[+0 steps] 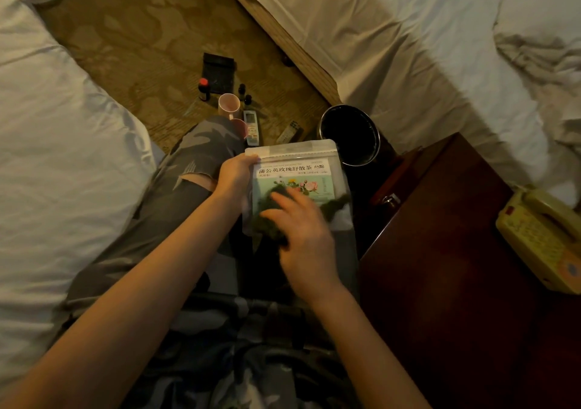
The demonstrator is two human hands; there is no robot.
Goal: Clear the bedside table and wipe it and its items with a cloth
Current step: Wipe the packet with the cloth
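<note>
My left hand (234,177) grips the upper left edge of a tea pouch (295,169) with a flowered label, held upright over my lap. My right hand (306,235) presses a dark green cloth (338,205) flat against the pouch's front; the hand is blurred. The dark wooden bedside table (456,267) stands to the right with a yellow telephone (544,238) on its far corner. On the carpet ahead lie removed items: two pink cups (229,103), a remote (251,125), a red-capped bottle (203,89), small dark bottles (244,94) and a black pad (218,73).
A black waste bin (349,135) stands between the pouch and the table. White beds flank me, one on the left (56,157) and one on the right (424,62). Another remote (287,133) lies on the carpet beside the bin.
</note>
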